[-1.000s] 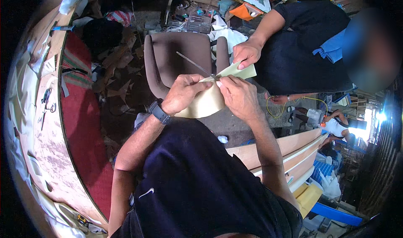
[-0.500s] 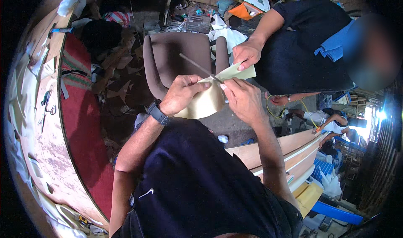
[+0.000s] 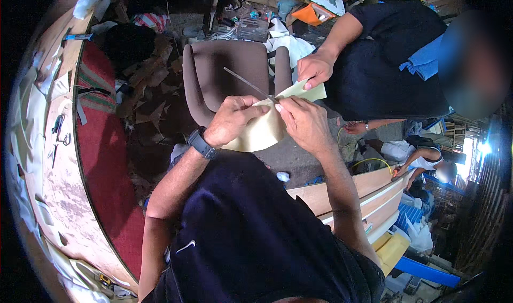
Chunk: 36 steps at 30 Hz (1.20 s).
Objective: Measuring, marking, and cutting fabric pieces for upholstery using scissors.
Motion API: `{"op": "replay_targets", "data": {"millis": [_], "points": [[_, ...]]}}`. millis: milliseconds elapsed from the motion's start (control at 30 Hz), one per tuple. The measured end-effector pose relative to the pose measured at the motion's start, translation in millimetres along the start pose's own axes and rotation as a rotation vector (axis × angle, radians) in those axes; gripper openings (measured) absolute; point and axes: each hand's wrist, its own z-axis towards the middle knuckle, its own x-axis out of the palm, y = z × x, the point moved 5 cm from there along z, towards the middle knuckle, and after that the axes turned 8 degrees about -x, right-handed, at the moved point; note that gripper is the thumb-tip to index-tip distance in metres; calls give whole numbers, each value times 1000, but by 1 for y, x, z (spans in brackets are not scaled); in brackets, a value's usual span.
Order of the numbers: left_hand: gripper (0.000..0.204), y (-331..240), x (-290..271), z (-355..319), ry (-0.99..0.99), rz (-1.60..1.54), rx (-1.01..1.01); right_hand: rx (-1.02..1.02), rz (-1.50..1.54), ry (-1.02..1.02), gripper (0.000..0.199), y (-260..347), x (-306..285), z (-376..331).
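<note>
My left hand, a dark watch at its wrist, pinches a pale cream flexible sheet between thumb and fingers. The sheet's lower part droops in a curve below my hands. A long, thin grey blade-like strip slants up and left from the sheet, across the chair seat. My right hand is closed at its lower end, where the fingers partly hide the grip. Another person's hand holds the sheet's pale far-right end, so it spans between us.
A brown armchair stands just beyond my hands. On the left, a long wooden panel with red fabric carries scissors and a blue-handled tool. Wooden boards lie to the right, and another person bends over them.
The blade-like strip and my right hand have shifted slightly up and left. My left hand and the other person's hand stay in place. The person in the background has moved.
</note>
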Motion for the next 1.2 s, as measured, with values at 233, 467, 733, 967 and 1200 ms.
{"op": "replay_targets", "data": {"millis": [233, 467, 733, 967, 1200], "points": [[24, -1, 1, -3, -2, -2, 12, 5, -39, -17, 12, 4, -6, -2], [23, 4, -1, -3, 12, -31, 6, 81, 59, -18, 11, 4, -23, -11], [23, 0, 3, -7, 4, -11, 10, 58, 61, -3, 11, 3, -7, -5], [23, -1, 1, -8, -2, -3, 12, 23, 49, -16, 11, 5, -6, -1], [23, 2, -5, -8, -11, -1, 8, 58, 11, 101, 10, 0, -15, -15]]}}
